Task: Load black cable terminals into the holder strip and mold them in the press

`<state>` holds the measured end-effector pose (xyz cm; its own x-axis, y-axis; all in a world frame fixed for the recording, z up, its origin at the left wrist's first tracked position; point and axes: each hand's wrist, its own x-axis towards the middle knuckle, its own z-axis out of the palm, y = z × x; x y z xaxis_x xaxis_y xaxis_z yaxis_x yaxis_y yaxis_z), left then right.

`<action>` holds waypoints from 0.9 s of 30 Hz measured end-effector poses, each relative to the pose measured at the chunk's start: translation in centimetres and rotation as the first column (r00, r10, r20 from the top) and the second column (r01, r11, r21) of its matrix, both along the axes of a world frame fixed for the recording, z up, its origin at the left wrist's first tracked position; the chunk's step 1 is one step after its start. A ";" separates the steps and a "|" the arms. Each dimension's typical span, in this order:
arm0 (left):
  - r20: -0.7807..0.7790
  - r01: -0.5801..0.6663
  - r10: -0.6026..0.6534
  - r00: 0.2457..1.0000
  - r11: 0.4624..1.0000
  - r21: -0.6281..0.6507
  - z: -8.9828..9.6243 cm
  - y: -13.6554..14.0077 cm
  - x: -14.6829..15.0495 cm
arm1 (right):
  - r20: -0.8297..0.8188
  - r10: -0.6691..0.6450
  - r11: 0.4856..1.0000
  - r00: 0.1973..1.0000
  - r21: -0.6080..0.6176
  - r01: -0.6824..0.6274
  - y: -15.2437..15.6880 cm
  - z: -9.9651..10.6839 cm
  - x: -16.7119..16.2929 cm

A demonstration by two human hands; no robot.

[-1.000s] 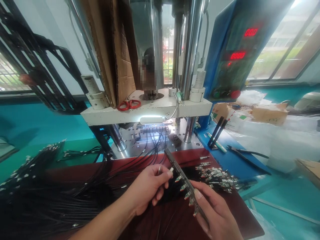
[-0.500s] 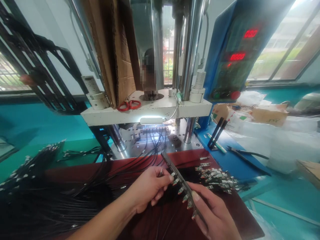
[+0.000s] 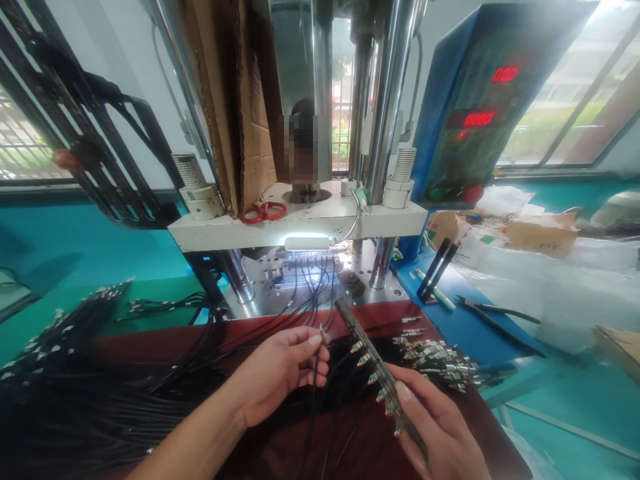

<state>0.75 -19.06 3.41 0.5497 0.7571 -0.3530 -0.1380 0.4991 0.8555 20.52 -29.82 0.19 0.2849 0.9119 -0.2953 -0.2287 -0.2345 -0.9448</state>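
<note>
My right hand (image 3: 433,417) grips the lower end of a long dark metal bar (image 3: 367,343), which slants up and away to the left. Several small metal connectors (image 3: 373,379) stick out along its left edge. Left of the bar, apart from it, my left hand (image 3: 290,367) pinches a thin black cable (image 3: 315,387) near its small metal tip (image 3: 323,329), between thumb and fingers. The cable hangs down over the red-brown tabletop (image 3: 280,437). Beyond the hands, more black cables run into a lit fixture (image 3: 307,270) under the press.
A press with a white plate (image 3: 300,227) stands ahead, red-handled scissors (image 3: 263,212) on it. Bundled cables lie left (image 3: 125,400), and cable ends with metal connectors (image 3: 435,357) lie right. Pliers (image 3: 495,308) rest on a blue surface beside a control box (image 3: 475,107).
My left hand has moved left, away from the bar, and the cable tip now shows above its fingers. The bar and my right hand have shifted slightly right in view.
</note>
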 end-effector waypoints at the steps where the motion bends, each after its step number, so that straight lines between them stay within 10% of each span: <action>1: 0.002 -0.031 0.031 1.000 0.999 -0.020 0.1 0.1 -0.3 | 0.000 0.009 1.000 1.000 0.002 -0.009 0.0 0.1 0.1; 13: -0.301 0.064 -0.010 0.954 0.983 0.170 -0.2 0.7 1.7 | 0.022 0.021 1.000 1.000 -0.013 -0.021 -0.1 0.3 -0.3; 27: -0.291 0.109 -0.074 0.954 0.988 0.105 -0.1 1.0 1.9 | -0.024 -0.013 0.998 1.000 -0.057 0.012 -0.3 0.3 -0.9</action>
